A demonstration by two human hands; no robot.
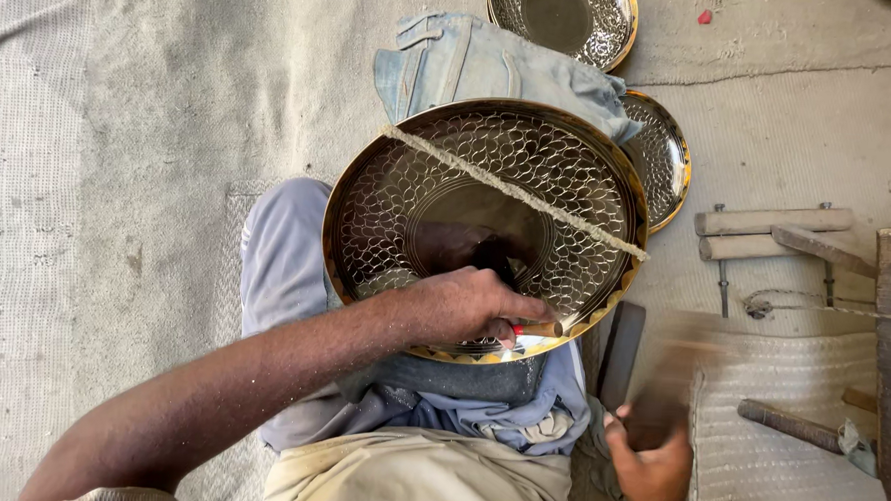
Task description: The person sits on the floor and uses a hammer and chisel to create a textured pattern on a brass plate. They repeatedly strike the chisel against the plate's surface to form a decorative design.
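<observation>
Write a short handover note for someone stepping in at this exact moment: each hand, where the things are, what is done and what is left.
Left hand: pinches a small chisel against the near rim of the large brass tray.
Right hand: grips a hammer, motion-blurred, beside the tray.
Tray: propped on the lap over folded cloth, a cord stretched across it.
Done: scale pattern covers most of the tray's wide band.
Left: the near rim, under the chisel; it is partly hidden by the hand.
Two more patterned trays lie beyond.
</observation>
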